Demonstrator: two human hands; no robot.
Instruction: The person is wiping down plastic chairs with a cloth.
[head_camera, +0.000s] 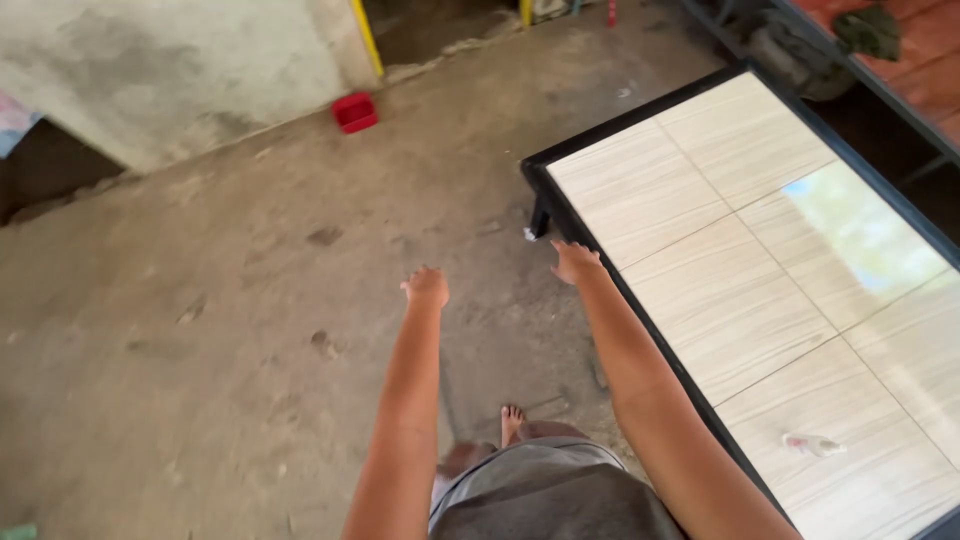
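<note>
So both my arms are stretched out in front of me and neither grip has anything in it. My right hand (575, 262) has its fingers spread loose, sitting just beside the black frame edge of the tiled table (640, 190), close to its near-left corner, though I can't tell if it's actually touching. My left hand (427, 287) is empty too, fingers slack, out over bare floor and further from the table than the right. The table lies off to my right, with its long axis running diagonally away from me, from lower right up toward that corner, so the right hand is clearly the closer one. The top is pale wood-look tiles in a dark metal frame, quite glossy, with a small crumpled scrap (813, 444) lying on it near me. The concrete floor (200, 330) is rough, stained and dusty, my bare foot (511, 421) is on it, and a little red box (355, 111) sits by the far wall.
</note>
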